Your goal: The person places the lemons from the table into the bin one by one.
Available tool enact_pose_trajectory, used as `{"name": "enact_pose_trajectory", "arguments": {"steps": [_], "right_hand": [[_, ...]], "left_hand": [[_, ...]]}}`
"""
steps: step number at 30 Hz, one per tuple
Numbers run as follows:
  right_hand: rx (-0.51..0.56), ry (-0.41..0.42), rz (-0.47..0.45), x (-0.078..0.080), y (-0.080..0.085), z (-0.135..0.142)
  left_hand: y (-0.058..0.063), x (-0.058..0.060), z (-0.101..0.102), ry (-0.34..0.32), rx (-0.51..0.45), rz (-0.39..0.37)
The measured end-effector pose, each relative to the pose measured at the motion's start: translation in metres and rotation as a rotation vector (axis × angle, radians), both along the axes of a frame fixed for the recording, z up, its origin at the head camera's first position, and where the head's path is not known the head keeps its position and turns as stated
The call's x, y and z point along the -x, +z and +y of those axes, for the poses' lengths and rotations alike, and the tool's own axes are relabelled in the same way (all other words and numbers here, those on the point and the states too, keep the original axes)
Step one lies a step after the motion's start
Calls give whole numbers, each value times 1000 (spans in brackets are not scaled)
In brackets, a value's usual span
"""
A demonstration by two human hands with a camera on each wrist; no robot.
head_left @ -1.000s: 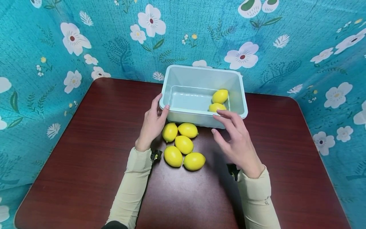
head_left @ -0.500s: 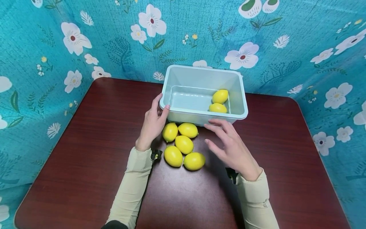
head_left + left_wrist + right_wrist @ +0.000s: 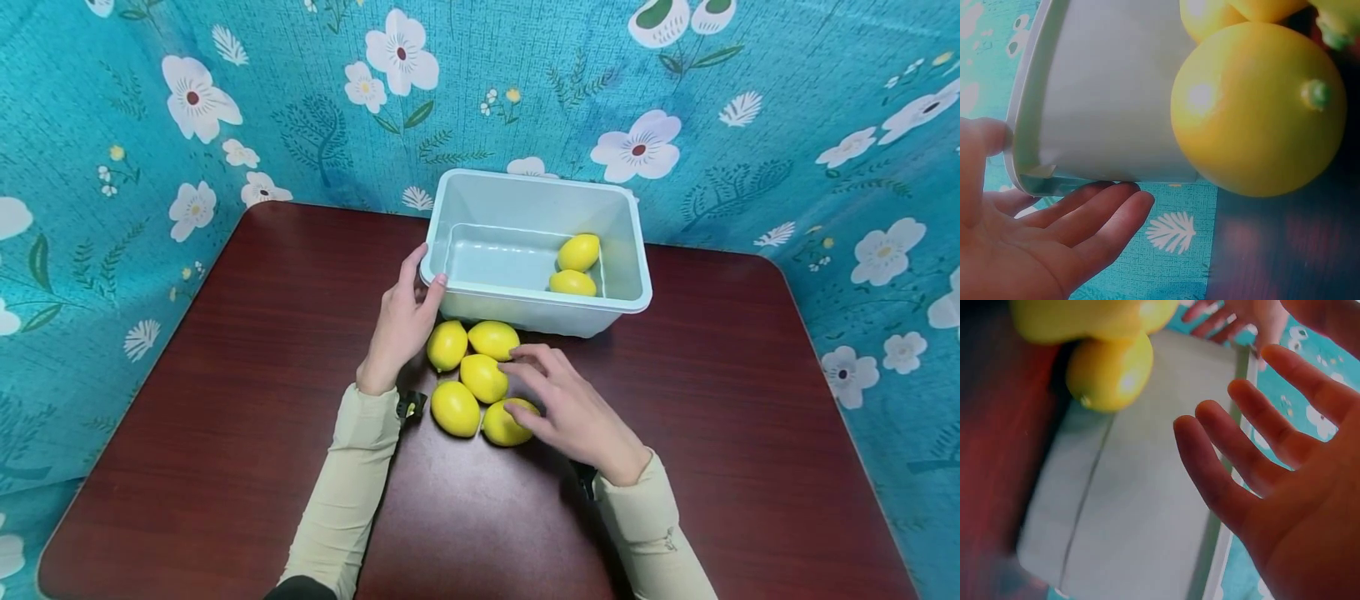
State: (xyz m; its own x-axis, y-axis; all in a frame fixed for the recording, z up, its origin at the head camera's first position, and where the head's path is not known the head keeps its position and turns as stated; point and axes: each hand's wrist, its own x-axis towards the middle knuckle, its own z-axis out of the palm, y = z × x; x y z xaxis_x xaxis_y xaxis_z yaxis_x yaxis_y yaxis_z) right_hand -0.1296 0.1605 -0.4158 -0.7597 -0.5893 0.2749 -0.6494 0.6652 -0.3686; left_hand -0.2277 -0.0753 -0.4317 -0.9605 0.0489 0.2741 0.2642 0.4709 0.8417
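Observation:
My left hand [image 3: 405, 325] holds the front left corner of a pale blue-grey plastic bin [image 3: 540, 312], thumb on the front rim and fingers along the side wall. In the left wrist view those fingers [image 3: 1097, 219] lie against the bin's end. Two lemons, one [image 3: 578, 252] behind the other [image 3: 572, 283], lie at the bin's right end. Several more sit on the table before it. Over these, my right hand [image 3: 573, 408] hovers with relaxed, spread fingers and nothing in its grasp. It partly covers the nearest right lemon [image 3: 501, 427], its fingertips overlapping the middle lemon [image 3: 480, 379].
The dark red-brown wooden table [image 3: 262, 400] has rounded back corners. A teal floral cloth [image 3: 510, 83] hangs behind it and at both sides, with the bin's back close to it. Two more lemons, one [image 3: 447, 346] beside the other [image 3: 492, 340], sit right at the bin's front wall.
My right hand has moved from the bin's front right rim down and left to above the lemons on the table. The left hand, bin and lemons have stayed put.

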Motion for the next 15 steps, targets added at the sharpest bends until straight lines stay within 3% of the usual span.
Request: {"name": "enact_pose_trajectory", "arguments": {"steps": [7, 15], "right_hand": [[-46, 7, -56, -6, -8, -6], [-65, 16, -44, -11, -16, -8]], "left_hand": [[1, 0, 0, -1, -2, -3], [1, 0, 0, 5, 8, -2]]}}
